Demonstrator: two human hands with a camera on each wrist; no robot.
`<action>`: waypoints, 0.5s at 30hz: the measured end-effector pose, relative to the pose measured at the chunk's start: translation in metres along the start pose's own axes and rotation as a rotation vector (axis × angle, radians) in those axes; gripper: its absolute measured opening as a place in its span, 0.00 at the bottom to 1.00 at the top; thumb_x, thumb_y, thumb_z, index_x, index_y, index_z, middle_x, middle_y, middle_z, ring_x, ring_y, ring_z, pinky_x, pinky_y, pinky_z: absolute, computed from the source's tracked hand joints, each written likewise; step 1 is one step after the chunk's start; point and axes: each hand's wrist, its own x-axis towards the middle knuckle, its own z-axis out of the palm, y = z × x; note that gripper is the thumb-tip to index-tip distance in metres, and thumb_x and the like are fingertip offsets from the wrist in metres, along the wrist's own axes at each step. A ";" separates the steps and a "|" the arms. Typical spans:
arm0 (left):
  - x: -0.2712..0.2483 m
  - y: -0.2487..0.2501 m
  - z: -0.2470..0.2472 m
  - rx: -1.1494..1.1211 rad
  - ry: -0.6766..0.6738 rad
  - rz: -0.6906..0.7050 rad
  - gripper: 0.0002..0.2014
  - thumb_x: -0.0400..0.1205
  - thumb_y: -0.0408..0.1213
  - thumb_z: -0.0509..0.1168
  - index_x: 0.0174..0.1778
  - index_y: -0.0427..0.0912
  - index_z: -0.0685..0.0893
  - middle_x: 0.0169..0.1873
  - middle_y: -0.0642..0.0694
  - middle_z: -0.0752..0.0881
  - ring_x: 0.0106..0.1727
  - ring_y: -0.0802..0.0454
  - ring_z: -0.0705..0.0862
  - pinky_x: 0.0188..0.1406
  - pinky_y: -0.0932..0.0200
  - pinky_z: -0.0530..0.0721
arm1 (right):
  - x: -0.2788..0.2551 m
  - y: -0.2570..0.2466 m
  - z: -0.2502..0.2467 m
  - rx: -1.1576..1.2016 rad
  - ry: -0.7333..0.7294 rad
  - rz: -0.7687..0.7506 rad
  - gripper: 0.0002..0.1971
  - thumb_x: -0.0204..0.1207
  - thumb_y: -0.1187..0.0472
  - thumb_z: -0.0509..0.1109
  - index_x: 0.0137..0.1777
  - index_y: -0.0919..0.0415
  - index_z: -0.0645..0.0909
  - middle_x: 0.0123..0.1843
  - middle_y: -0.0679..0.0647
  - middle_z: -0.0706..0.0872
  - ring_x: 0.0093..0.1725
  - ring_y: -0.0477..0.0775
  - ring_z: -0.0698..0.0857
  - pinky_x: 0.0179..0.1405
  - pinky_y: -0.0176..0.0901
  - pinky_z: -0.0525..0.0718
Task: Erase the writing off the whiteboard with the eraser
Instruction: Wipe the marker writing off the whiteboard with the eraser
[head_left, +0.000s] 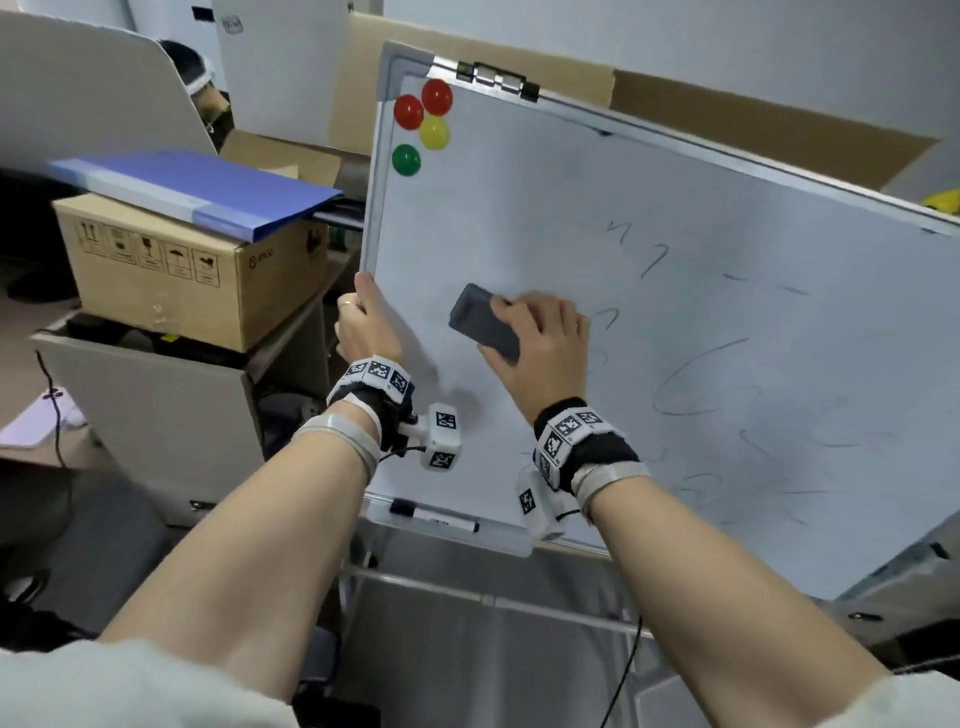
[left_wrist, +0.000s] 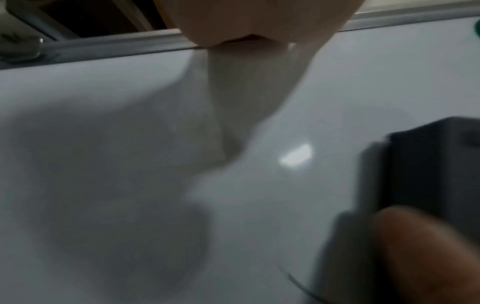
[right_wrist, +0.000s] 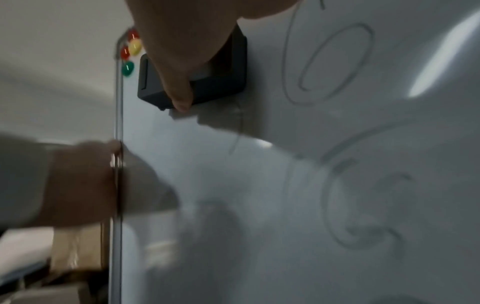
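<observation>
A tilted whiteboard (head_left: 545, 208) fills the middle and right of the head view. Faint grey scribbles (head_left: 696, 379) cover its centre and right side. My right hand (head_left: 535, 338) grips a dark grey eraser (head_left: 483, 322) and holds it flat against the board's left half, left of the marks. In the right wrist view the eraser (right_wrist: 221, 82) sits under my thumb, with loops of writing (right_wrist: 335, 61) to its right. My left hand (head_left: 363, 322) clasps the board's left edge, thumb on the front face. The left wrist view shows the board surface (left_wrist: 130, 144) and the eraser's corner (left_wrist: 436, 160).
Red, yellow and green magnets (head_left: 423, 124) sit at the board's top left corner. A black marker (head_left: 436, 515) lies in the bottom tray. A cardboard box (head_left: 192, 280) with a blue folder (head_left: 197, 187) stands to the left. Another person (head_left: 202, 98) sits behind.
</observation>
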 end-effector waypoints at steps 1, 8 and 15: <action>-0.002 0.000 0.001 0.006 0.012 -0.005 0.26 0.81 0.64 0.45 0.51 0.49 0.79 0.52 0.47 0.82 0.61 0.43 0.77 0.69 0.46 0.72 | -0.017 0.003 0.004 0.013 -0.082 -0.032 0.24 0.63 0.52 0.84 0.59 0.54 0.85 0.56 0.55 0.83 0.52 0.63 0.77 0.50 0.54 0.72; -0.001 0.001 0.000 0.027 0.041 -0.001 0.27 0.80 0.64 0.42 0.51 0.49 0.78 0.46 0.50 0.80 0.63 0.42 0.78 0.73 0.41 0.70 | 0.001 0.012 -0.016 -0.019 -0.058 0.023 0.24 0.63 0.50 0.84 0.59 0.55 0.85 0.56 0.56 0.84 0.53 0.64 0.79 0.50 0.55 0.73; -0.003 0.001 -0.004 0.100 0.006 0.005 0.30 0.83 0.61 0.40 0.62 0.46 0.79 0.59 0.42 0.83 0.67 0.38 0.76 0.73 0.41 0.68 | 0.011 0.015 -0.025 0.045 0.029 0.147 0.25 0.60 0.51 0.84 0.57 0.55 0.84 0.56 0.56 0.83 0.53 0.65 0.78 0.51 0.55 0.75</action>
